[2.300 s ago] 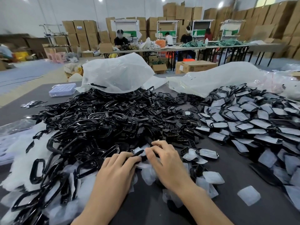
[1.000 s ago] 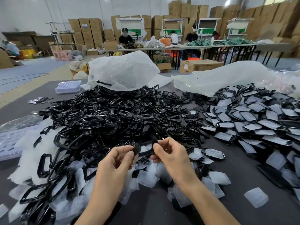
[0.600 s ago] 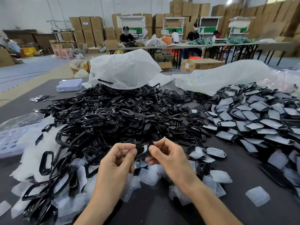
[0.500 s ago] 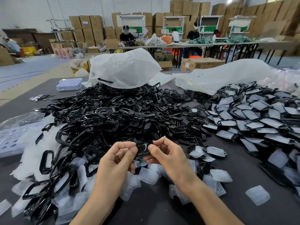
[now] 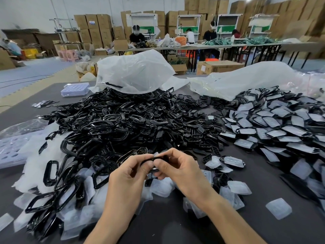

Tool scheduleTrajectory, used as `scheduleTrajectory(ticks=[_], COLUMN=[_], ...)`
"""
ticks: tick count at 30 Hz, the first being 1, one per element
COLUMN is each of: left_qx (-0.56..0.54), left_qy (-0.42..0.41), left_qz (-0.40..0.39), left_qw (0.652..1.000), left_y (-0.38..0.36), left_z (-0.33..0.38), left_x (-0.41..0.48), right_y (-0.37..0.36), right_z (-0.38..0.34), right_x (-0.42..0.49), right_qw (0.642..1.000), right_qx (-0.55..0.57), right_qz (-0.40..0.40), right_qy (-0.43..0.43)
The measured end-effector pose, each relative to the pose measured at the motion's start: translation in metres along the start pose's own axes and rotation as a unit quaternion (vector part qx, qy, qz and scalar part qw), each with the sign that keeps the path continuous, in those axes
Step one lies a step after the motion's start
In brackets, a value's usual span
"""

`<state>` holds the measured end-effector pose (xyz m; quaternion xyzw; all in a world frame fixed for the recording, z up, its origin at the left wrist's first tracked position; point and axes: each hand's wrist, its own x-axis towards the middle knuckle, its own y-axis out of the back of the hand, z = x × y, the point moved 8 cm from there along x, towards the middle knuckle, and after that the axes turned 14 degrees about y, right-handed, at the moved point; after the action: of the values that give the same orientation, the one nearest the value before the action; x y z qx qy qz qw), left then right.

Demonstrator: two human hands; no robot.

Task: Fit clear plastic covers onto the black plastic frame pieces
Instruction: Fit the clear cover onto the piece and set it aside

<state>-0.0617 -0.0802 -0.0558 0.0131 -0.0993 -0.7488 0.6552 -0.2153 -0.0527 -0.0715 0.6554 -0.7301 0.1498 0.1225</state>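
My left hand (image 5: 129,173) and my right hand (image 5: 177,167) meet above the table, both pinching one small black frame piece (image 5: 154,162) between thumbs and fingertips. A clear cover (image 5: 156,154) shows at its top edge, mostly hidden by my fingers. A big heap of black frames (image 5: 119,124) lies just beyond my hands. Loose clear covers (image 5: 163,188) lie under and around my wrists. A pile of frames with covers on them (image 5: 274,125) spreads over the right side.
Two large white plastic bags (image 5: 135,71) (image 5: 242,80) sit at the far side of the dark table (image 5: 168,224). A pale tray (image 5: 74,88) stands at the far left, more trays (image 5: 10,148) at the left edge. People work at distant tables before stacked cartons.
My hands lifted a black frame off the table from among the covers, brought it closer together, and now pinch it tighter with the cover edge showing on top.
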Motion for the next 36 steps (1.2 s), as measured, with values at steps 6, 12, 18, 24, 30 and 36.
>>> scheduleTrajectory(ticks=[6,12,18,24,30,36], left_qx=[0.130,0.462,0.440,0.186,0.026,0.027], left_qy=[-0.072,-0.273,-0.272,-0.051,0.016,0.036], left_qz=[0.014,-0.088,-0.093,-0.087,-0.105,-0.084], left_qw=[0.989,0.839,0.851,0.977,0.994,0.995], left_y=[0.003,-0.034,-0.034,-0.013,-0.016,-0.013], left_z=[0.008,0.002,0.005,-0.004,-0.004,-0.008], left_x=[-0.002,-0.022,-0.022,-0.009,-0.008,-0.005], right_y=[0.019,0.054,0.053,0.043,0.019,0.025], right_z=[-0.003,-0.002,-0.001,-0.002,0.004,0.007], right_x=[0.005,0.004,0.002,0.002,0.000,0.000], right_qw=[0.997,0.980,0.978,0.980,0.978,0.973], right_qx=[-0.058,-0.016,-0.015,0.058,0.157,0.146], right_qz=[0.053,0.199,0.210,0.191,0.133,0.172], right_qy=[0.014,-0.001,-0.010,-0.021,-0.044,-0.037])
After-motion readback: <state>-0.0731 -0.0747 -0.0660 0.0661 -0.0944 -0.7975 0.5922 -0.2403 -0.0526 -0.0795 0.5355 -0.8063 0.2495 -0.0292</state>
